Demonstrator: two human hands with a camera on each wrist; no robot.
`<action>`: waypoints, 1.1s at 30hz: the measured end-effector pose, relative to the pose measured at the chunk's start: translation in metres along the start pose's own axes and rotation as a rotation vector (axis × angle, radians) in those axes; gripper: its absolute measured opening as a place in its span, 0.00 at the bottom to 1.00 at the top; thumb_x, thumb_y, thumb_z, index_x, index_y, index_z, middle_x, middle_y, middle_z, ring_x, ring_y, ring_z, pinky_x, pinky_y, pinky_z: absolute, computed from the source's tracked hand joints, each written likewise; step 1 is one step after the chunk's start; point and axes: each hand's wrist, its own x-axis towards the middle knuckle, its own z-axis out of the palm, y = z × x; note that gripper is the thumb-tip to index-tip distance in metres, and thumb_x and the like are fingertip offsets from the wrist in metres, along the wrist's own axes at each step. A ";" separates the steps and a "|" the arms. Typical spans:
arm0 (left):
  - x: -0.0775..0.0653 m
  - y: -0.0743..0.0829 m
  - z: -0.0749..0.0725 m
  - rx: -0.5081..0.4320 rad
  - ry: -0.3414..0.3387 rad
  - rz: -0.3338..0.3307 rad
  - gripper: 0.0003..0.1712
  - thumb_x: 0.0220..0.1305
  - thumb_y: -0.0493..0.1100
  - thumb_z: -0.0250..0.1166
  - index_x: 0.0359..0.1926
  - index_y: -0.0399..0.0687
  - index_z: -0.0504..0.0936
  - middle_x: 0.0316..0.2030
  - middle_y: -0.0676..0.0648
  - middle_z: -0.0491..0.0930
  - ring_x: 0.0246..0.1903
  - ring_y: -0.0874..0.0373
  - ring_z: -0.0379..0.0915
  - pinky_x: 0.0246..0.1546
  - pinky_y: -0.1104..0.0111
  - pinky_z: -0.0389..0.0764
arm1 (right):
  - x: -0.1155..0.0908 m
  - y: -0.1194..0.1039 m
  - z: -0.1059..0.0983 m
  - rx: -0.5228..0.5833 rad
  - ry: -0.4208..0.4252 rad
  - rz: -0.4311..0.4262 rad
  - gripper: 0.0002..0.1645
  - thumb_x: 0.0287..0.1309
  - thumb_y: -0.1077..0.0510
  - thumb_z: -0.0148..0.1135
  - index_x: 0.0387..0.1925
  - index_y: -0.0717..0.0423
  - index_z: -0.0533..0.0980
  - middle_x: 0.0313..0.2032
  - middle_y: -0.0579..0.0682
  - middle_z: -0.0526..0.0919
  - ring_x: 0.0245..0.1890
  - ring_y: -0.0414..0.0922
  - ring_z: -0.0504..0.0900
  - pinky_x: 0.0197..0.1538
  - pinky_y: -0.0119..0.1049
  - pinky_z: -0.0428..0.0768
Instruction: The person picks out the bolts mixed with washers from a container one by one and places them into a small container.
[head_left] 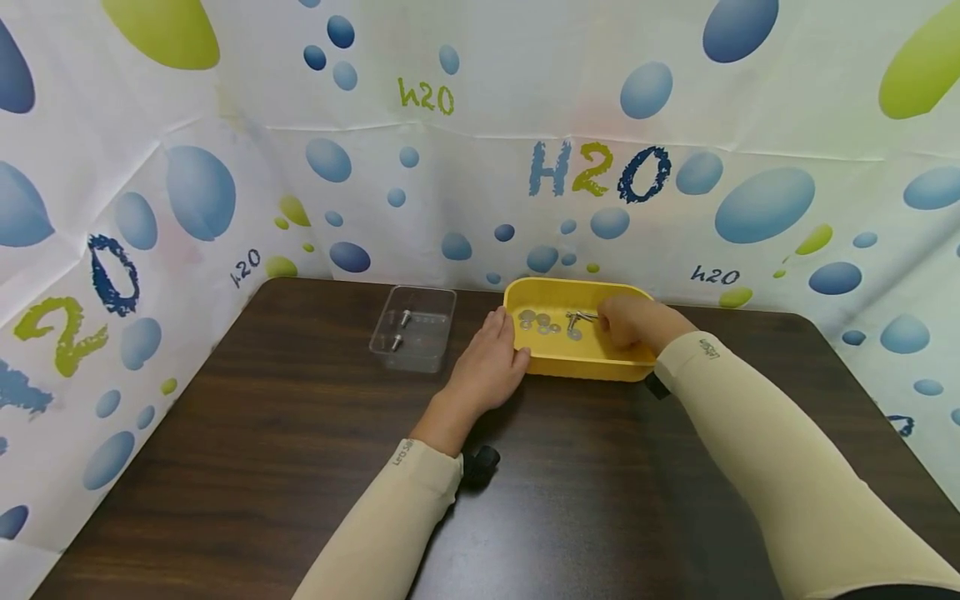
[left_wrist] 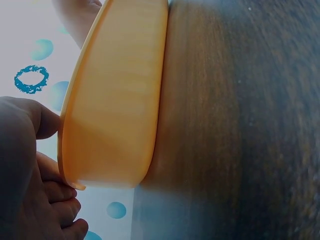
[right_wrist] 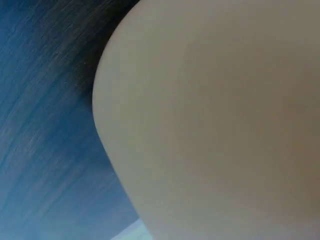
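A yellow tray [head_left: 581, 367] stands at the back of the table with washers [head_left: 543, 320] and a few bolts [head_left: 572, 322] in it. My left hand [head_left: 489, 360] is at its left end; in the left wrist view the thumb and fingers [left_wrist: 61, 192] pinch the rim at the corner. Inside the right half of the tray is my right hand [head_left: 633, 321], fingers curled downward beside a bolt. Its fingertips are hidden, so whether it grips anything is unclear. A close, blurred pale surface fills most of the right wrist view.
Left of the yellow tray sits a clear plastic box [head_left: 427, 357] with two bolts [head_left: 402, 327] in it. Behind the dark wooden table [head_left: 255, 467] hangs a white sheet [head_left: 480, 108] printed with drops.
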 end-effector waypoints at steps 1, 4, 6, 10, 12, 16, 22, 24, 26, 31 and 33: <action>0.000 0.000 0.000 -0.001 0.000 0.000 0.40 0.75 0.55 0.45 0.77 0.37 0.47 0.78 0.42 0.42 0.78 0.51 0.37 0.75 0.57 0.49 | 0.000 0.000 0.000 -0.005 0.004 -0.003 0.08 0.59 0.64 0.60 0.41 0.55 0.76 0.38 0.55 0.75 0.40 0.52 0.74 0.41 0.41 0.74; 0.000 0.000 0.000 -0.004 -0.001 -0.004 0.40 0.76 0.55 0.45 0.77 0.37 0.47 0.78 0.43 0.41 0.78 0.51 0.37 0.75 0.57 0.49 | -0.003 0.001 -0.004 -0.032 0.026 -0.038 0.06 0.58 0.63 0.62 0.38 0.56 0.79 0.35 0.53 0.78 0.36 0.50 0.75 0.40 0.40 0.75; 0.000 0.001 0.000 -0.007 -0.004 -0.005 0.40 0.76 0.54 0.46 0.77 0.37 0.47 0.78 0.43 0.40 0.78 0.51 0.36 0.75 0.57 0.49 | -0.005 0.002 -0.007 -0.044 0.034 -0.076 0.04 0.56 0.63 0.62 0.34 0.58 0.81 0.30 0.52 0.78 0.31 0.48 0.74 0.35 0.37 0.74; 0.000 0.001 0.000 -0.013 -0.009 -0.005 0.39 0.76 0.54 0.46 0.77 0.37 0.47 0.78 0.43 0.40 0.78 0.51 0.36 0.75 0.57 0.49 | -0.006 0.003 -0.011 -0.031 0.020 -0.105 0.04 0.56 0.64 0.60 0.28 0.59 0.80 0.22 0.51 0.75 0.22 0.45 0.71 0.26 0.33 0.70; 0.001 0.001 0.000 -0.014 -0.011 -0.006 0.39 0.76 0.54 0.46 0.77 0.37 0.47 0.78 0.43 0.40 0.78 0.51 0.36 0.75 0.57 0.49 | -0.006 0.004 -0.012 -0.027 0.015 -0.111 0.06 0.56 0.65 0.59 0.27 0.60 0.81 0.21 0.51 0.75 0.21 0.45 0.71 0.25 0.33 0.70; 0.000 0.000 0.000 -0.013 -0.013 -0.010 0.40 0.76 0.55 0.45 0.77 0.38 0.46 0.79 0.43 0.40 0.78 0.51 0.36 0.75 0.57 0.49 | -0.005 0.006 -0.015 -0.041 0.023 -0.131 0.06 0.54 0.64 0.60 0.27 0.61 0.82 0.19 0.50 0.77 0.20 0.44 0.72 0.25 0.32 0.71; 0.000 -0.001 0.001 -0.012 -0.007 -0.010 0.40 0.75 0.56 0.45 0.77 0.39 0.46 0.79 0.44 0.39 0.78 0.52 0.36 0.75 0.58 0.49 | -0.005 0.009 -0.019 -0.023 0.064 -0.130 0.06 0.57 0.58 0.66 0.31 0.58 0.84 0.25 0.51 0.82 0.27 0.46 0.76 0.32 0.34 0.76; 0.000 -0.001 0.001 -0.013 -0.006 -0.009 0.40 0.75 0.56 0.45 0.77 0.39 0.46 0.79 0.44 0.39 0.78 0.53 0.36 0.75 0.58 0.49 | -0.006 0.009 -0.021 -0.005 0.081 -0.127 0.07 0.58 0.57 0.67 0.34 0.57 0.84 0.29 0.51 0.84 0.31 0.47 0.77 0.37 0.36 0.78; 0.000 -0.002 0.001 -0.012 -0.007 -0.008 0.40 0.75 0.56 0.45 0.77 0.39 0.46 0.79 0.44 0.39 0.78 0.53 0.36 0.75 0.58 0.49 | -0.006 0.009 -0.022 0.026 0.107 -0.130 0.06 0.57 0.58 0.67 0.34 0.57 0.84 0.31 0.51 0.84 0.32 0.48 0.78 0.39 0.37 0.79; 0.001 -0.002 0.001 -0.020 -0.005 -0.004 0.40 0.76 0.56 0.45 0.77 0.38 0.47 0.79 0.44 0.39 0.78 0.52 0.35 0.75 0.58 0.48 | -0.007 0.005 -0.023 0.090 0.218 -0.179 0.03 0.55 0.60 0.65 0.29 0.56 0.82 0.29 0.51 0.82 0.33 0.49 0.77 0.38 0.38 0.76; 0.001 -0.002 0.001 -0.024 -0.004 -0.002 0.40 0.76 0.55 0.46 0.77 0.38 0.47 0.79 0.44 0.39 0.78 0.52 0.35 0.75 0.58 0.48 | -0.007 0.001 -0.023 0.095 0.262 -0.207 0.03 0.54 0.60 0.64 0.28 0.55 0.81 0.28 0.52 0.80 0.33 0.49 0.76 0.38 0.38 0.74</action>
